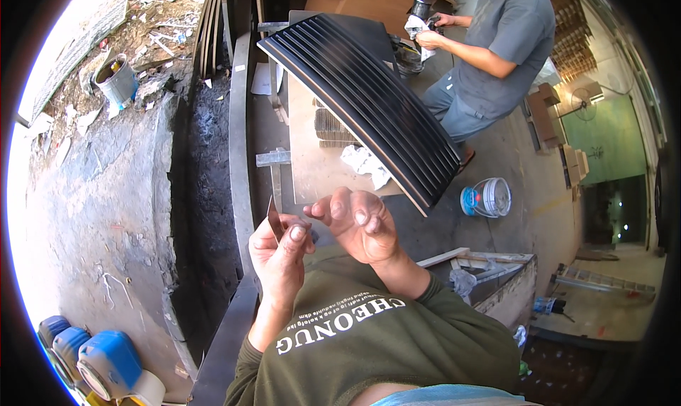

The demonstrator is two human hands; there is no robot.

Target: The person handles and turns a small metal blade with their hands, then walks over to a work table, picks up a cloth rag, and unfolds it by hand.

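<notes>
- Thin metal blade point(274, 220), pinched by the left hand point(280, 253), nearer the wearer than the ribbed black panel point(362, 101)
- Right hand point(360, 227), loosely curled, near the panel; any grasp unclear

The left forearm point(273, 315) rose from the lower edge, bare from the wrist to the pushed-back sleeve. The left hand point(279, 255) was closed in a pinch grip, its thumb point(291, 240) extended upward against the curled fingers. The right forearm point(403, 274) angled upward and to the left, bare at the wrist. The right hand point(362, 227) stood just beside the left, slightly higher in view, its fingers loosely bent and partly spread.
</notes>
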